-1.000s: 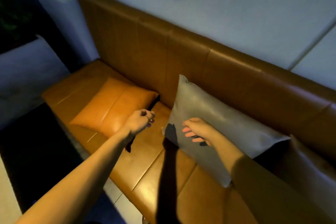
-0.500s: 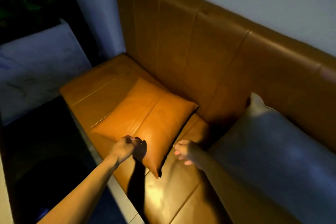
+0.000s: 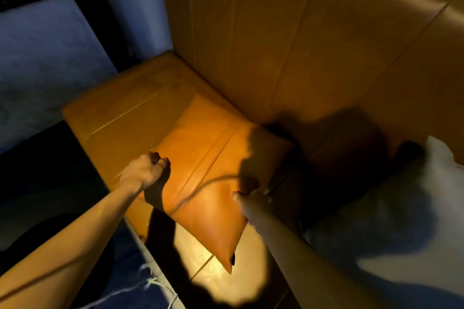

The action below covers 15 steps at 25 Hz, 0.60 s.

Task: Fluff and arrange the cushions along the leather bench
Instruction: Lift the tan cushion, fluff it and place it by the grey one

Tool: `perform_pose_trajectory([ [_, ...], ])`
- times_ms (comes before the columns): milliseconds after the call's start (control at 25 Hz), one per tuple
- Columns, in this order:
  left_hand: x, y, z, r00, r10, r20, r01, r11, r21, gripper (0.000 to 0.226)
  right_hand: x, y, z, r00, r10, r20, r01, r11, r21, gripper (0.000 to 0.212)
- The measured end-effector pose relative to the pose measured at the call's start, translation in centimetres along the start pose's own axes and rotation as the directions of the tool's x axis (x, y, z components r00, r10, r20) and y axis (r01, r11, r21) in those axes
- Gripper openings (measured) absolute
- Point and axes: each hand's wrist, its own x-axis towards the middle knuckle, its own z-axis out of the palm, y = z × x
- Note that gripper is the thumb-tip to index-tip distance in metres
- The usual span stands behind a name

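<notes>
Orange cushion (image 3: 213,170) gripped by both hands on the leather counter (image 3: 130,118), near its left end.
Cushion lies flat-ish on the seat, far corner close to the backrest (image 3: 288,40), near corner pointing toward the front edge and slightly lifted, a dark shadow under it. Left hand (image 3: 144,172) sits at the cushion's left edge, fingers (image 3: 160,162) curled shut over that edge. Right hand (image 3: 253,199) is at the right edge, fingers closed and pinching the leather, surface creased into a curved fold there. Grey cushion (image 3: 391,213) sits to the right, leaning against the backrest, just beside the right forearm, blurred. Heavy arm shadows fall over the orange cushion's right half and the seat. White threads (image 3: 150,283) show at the near bottom, below the counter's front edge.
</notes>
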Motion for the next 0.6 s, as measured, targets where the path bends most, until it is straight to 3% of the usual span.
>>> perform_pose_trajectory([
  [240,3.0,-1.4,0.1,0.997,-0.041,-0.065,0.036,0.997,-0.074,0.043,1.5,1.1,-0.6,0.996,0.032,0.077,-0.039,0.995,0.088,0.095],
  [480,4.4,-1.6,-0.7,0.982,-0.092,0.165,0.126,0.969,-0.212,0.077,2.4,0.7,-0.8,0.994,0.028,0.110,-0.045,0.987,0.156,0.102],
  [600,4.2,-1.4,-0.5,0.979,-0.068,0.190,0.119,0.955,-0.272,0.079,2.1,0.6,-0.7,0.986,0.028,0.162,-0.061,0.978,0.198,0.101],
])
